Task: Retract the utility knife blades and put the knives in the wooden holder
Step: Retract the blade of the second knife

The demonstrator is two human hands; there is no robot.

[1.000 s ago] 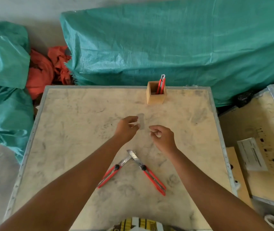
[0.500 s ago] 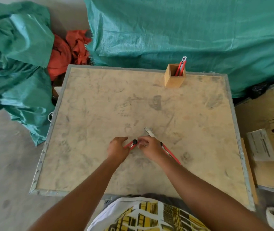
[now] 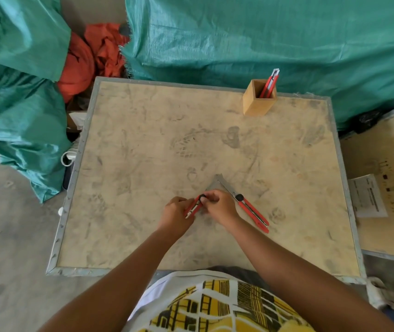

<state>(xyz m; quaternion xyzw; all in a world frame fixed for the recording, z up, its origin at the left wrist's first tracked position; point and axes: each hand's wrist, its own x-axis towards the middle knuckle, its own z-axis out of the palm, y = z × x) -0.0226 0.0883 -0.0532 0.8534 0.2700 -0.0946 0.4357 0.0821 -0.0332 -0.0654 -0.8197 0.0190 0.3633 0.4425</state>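
Red knife (image 3: 194,207) gripped by both hands.

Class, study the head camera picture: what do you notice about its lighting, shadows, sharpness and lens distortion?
Head view: soft, even light, with only faint shadows under the hands and the wooden holder; no glare on the matt table; wide-angle bending bows the table's edges; the blade of the held utility knife looks slightly smeared.
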